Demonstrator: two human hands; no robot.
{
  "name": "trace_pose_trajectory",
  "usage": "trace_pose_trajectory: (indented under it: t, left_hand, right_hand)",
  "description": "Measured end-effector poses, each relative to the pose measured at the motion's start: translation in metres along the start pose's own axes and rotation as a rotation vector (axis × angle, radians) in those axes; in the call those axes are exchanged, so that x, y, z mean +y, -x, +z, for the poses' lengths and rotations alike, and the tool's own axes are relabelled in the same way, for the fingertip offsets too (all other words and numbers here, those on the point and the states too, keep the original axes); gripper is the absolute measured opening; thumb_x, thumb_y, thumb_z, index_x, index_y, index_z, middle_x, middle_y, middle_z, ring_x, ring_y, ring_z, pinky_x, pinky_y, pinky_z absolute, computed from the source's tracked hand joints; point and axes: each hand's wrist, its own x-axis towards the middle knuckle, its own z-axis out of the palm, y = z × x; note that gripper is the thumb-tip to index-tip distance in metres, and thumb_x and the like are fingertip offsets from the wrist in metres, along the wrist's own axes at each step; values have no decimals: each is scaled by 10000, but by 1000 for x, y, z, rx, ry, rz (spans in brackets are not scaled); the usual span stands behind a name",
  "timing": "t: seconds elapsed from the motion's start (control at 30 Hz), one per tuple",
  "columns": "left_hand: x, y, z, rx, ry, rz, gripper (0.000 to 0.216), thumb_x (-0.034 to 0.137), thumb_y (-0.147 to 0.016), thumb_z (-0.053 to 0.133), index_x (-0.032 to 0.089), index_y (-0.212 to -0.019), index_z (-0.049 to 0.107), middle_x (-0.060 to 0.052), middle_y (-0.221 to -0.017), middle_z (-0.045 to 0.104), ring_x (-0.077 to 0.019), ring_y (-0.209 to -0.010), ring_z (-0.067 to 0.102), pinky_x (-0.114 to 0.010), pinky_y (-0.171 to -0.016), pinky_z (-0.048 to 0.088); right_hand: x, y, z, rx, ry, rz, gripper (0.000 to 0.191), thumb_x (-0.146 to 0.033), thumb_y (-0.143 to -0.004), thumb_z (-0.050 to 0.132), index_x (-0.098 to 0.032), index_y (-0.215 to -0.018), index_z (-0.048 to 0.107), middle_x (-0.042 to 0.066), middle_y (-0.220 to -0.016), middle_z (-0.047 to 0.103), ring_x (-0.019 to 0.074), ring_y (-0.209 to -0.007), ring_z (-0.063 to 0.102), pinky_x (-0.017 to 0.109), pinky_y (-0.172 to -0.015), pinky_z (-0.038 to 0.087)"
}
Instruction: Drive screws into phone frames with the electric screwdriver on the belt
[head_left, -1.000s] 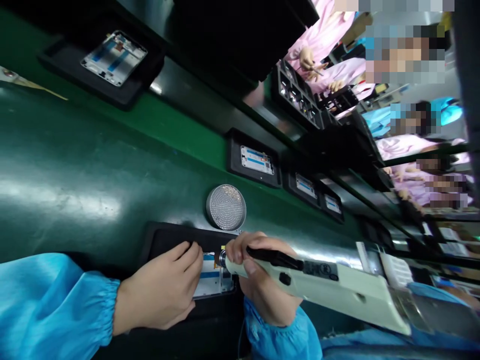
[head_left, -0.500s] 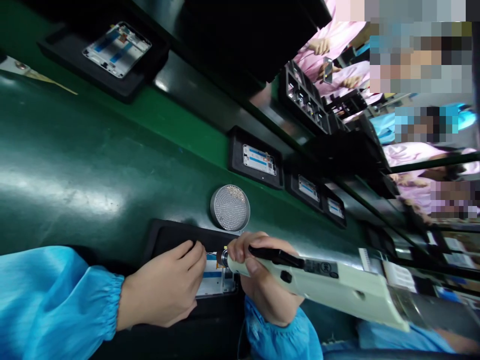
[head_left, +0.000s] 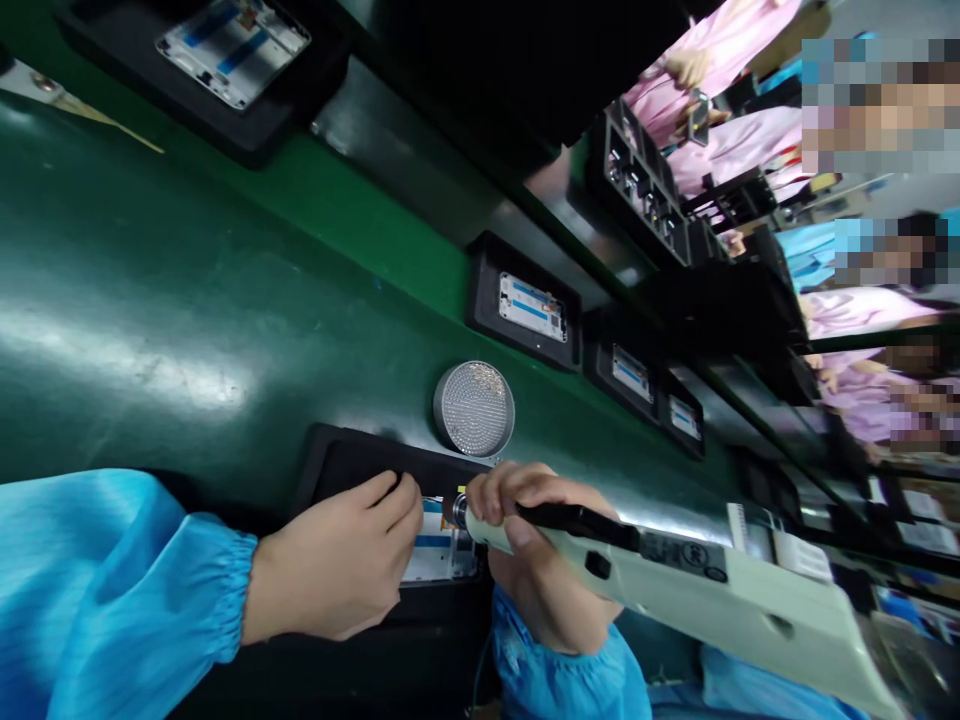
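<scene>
While the phone frame [head_left: 437, 566] lies partly under the fingers, hardly any shift of them is seen over the last second; work there seems unfinished.
A powered driver [head_left: 697, 590] is clamped by the right hand [head_left: 536, 570]; whether the left hand's [head_left: 345, 565] fingertips are pinched together cannot be told.

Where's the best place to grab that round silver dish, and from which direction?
Probably pinch the dish across its round outer wall, reaching from above and the far side. That wall stands up from the green table, giving a graspable edge, while the black tray and right hand crowd its near side.
</scene>
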Motion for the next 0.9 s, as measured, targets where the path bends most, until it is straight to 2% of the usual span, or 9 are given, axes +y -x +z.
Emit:
trace_pose_trajectory:
  t: [0.27,0.4,0.5,0.57,0.63,0.73,0.8,0.9]
  left_hand:
    - [1,-1,-1,8,18,-9,462,455,-921,556,53,-1084,714,-212,-1210,663,-357,-1154,572,-480,-1008,381]
    - [0,-1,1,-11,21,-30,514,519,-926,554,57,-1089,711,-203,-1199,670,-357,-1154,574,-474,-1005,392]
    - [2,0,2,-15,4,-39,551,518,-940,546,29,-1162,669,-212,-1206,664,-359,-1145,583,-484,-1008,393]
    - [5,-1,-2,11,-40,-53,502,418,-957,545,4,-1233,613,-227,-1223,652,-357,-1143,591,-493,-1009,390]
    - [9,-2,-11,61,-92,-41,420,270,-962,524,-6,-1275,570,-227,-1204,658,-338,-1104,617,-485,-973,411]
    - [16,-3,-32,102,-80,81,352,139,-952,455,26,-1259,584,-173,-1133,687,-267,-942,658,-417,-842,468]
    - [20,-3,-45,80,-18,160,342,131,-960,415,64,-1231,611,-130,-1087,698,-227,-852,652,-382,-781,483]
    - [25,-3,-54,45,30,215,359,113,-964,373,91,-1226,618,-103,-1032,704,-229,-843,644,-377,-785,493]
  right_hand:
    - [3,-1,-1,-7,-25,-9,156,-146,-821,650,-251,-935,669,-6,-722,528,140,-650,555,297,-539,441]
    - [7,1,-1,-17,-26,-12,174,-138,-820,648,-249,-952,670,1,-747,547,148,-676,569,319,-566,460]
    - [1,-2,-5,-15,-37,-45,234,-119,-811,639,-252,-999,681,5,-762,579,156,-685,578,331,-576,466]
    - [-11,-9,-12,58,-55,-108,248,-118,-783,637,-241,-992,690,5,-745,588,153,-653,566,319,-550,447]
    - [-27,-18,-24,207,-74,-191,235,-117,-730,642,-228,-931,693,-4,-701,576,138,-598,535,299,-520,421]
    - [-47,-29,-46,410,-82,-272,204,-125,-670,665,-225,-847,659,-29,-628,528,121,-553,506,283,-511,413]
    - [-54,-33,-58,463,-95,-289,188,-144,-663,683,-224,-822,623,-45,-589,494,114,-541,496,276,-516,411]
    - [-58,-34,-69,454,-123,-302,175,-149,-656,684,-210,-798,602,-50,-554,490,110,-531,497,275,-518,404]
